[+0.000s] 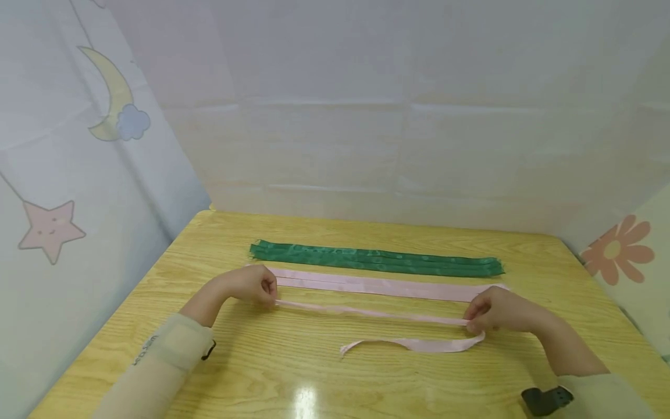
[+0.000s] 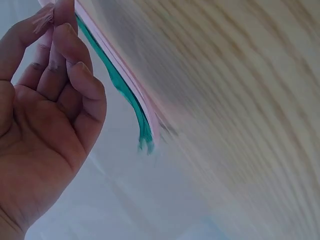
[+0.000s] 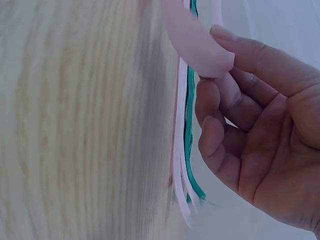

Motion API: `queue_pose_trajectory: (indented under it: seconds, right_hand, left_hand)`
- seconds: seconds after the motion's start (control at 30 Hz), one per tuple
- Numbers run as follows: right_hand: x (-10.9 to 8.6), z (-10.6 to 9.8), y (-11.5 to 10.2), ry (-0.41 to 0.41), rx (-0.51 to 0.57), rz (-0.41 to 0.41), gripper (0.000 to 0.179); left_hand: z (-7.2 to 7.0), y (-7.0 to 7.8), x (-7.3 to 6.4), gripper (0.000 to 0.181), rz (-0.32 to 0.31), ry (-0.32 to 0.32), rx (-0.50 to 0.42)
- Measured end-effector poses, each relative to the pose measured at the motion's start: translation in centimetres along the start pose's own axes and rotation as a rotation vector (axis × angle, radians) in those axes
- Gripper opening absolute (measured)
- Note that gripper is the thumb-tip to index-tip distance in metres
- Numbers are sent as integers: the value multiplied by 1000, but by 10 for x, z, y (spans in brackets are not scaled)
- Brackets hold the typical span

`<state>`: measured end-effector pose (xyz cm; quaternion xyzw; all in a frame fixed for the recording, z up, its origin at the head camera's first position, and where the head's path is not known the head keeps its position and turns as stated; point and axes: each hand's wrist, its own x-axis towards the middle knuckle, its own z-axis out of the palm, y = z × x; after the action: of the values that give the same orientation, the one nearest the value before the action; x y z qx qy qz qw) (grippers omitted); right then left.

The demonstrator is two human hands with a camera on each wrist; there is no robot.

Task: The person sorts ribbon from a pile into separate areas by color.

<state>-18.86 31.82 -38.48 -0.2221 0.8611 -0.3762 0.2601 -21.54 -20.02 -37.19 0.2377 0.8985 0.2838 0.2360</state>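
Observation:
A narrow pink ribbon (image 1: pixel 366 313) stretches between the two hands in the head view. My left hand (image 1: pixel 256 285) pinches its left end, and a frayed tip pokes out between the fingers in the left wrist view. Farther along the ribbon, my right hand (image 1: pixel 497 311) pinches it between thumb and fingers. Past that grip, the loose tail (image 1: pixel 434 345) bends back and curls leftward toward the front of the table. Just behind the hands lie flat pink ribbons (image 1: pixel 366 285) side by side. Beyond these, green ribbons (image 1: pixel 366 259) with frayed ends run roughly parallel.
All of this is on a wood-grain table (image 1: pixel 251 372). A pale printed cloth (image 1: pixel 324 145) hangs behind it and along the left side. Each forearm has a beige sleeve (image 1: pixel 162 361), with a dark strap piece (image 1: pixel 546 400) near the right wrist.

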Motion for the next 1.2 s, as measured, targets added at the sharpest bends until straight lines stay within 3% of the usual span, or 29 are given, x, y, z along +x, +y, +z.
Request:
queue_pose_trajectory:
  seconds: [0.27,0.47,0.77,1.2]
  right_hand:
    - [-9,-13,14,31,-14,9,16]
    - [-17,-22,28,64,-21,49,19]
    - [-35,-36,47,65,59,134,23]
    - [-52,-48,63,119,21,212,34]
  left_hand:
    - [-14,-22,-14,7,-33,40,-48]
    - [-25,-34,-22,5,-116,79,-66]
    - [-34,-45,-31,8,-173,129,-125]
    - [-40,-58,-37,13,-250,152,-151]
